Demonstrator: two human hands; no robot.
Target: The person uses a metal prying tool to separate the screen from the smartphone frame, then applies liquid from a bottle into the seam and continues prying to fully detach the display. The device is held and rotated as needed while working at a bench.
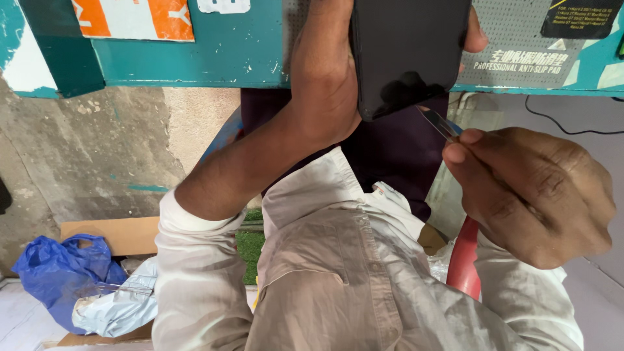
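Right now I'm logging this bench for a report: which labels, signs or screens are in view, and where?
Dark glossy phone screen: top centre, held in left hand.
Orange-and-white rectangular sticker: top left, on teal bench.
Grey perforated mat with white lettering: top right.
Black label with yellow lettering: top right corner.

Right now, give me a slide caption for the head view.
Left hand grips a black phone while the right hand brings a thin metal blade to its lower edge.

A dark, blank rectangular phone screen (406,52) sits in the left hand (325,78); an orange-and-white rectangular sticker (133,18) lies far to its side; a black label (580,18) sits above the right hand (533,195).
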